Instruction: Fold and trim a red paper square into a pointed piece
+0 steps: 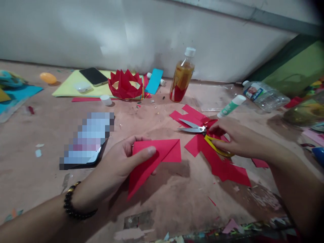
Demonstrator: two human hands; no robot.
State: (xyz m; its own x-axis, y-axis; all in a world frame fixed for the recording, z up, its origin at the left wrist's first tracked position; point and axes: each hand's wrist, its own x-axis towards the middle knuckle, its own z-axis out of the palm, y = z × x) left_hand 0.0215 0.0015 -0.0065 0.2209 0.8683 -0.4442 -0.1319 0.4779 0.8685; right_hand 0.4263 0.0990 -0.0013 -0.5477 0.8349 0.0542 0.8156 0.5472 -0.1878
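Upper centre, a bottle (182,79) holds amber liquid. Mid-frame, the left hand's (121,158) fingers pinch folded red paper (163,148), its long tip pointing lower left; the right hand's (239,138) grip scissors (203,129), parted blades pointing left.

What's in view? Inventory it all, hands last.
Folded paper: one, red, centre
Scissors: one, yellow handles, right
Cut papers: several, red, under scissors
Glue stick: one, green-white, right
Drink bottle: one, amber, rear centre
Lying bottle: one, clear, rear right
Phones: two, black edges, left
Sheets: stack, yellow-topped, rear left
Crown: one, red, on sheets
Strip: one, blue, beside crown
Cap: one, white, near crown
Ovoid: one, orange, rear left
Left hand: one, holding paper
Right hand: one, holding scissors
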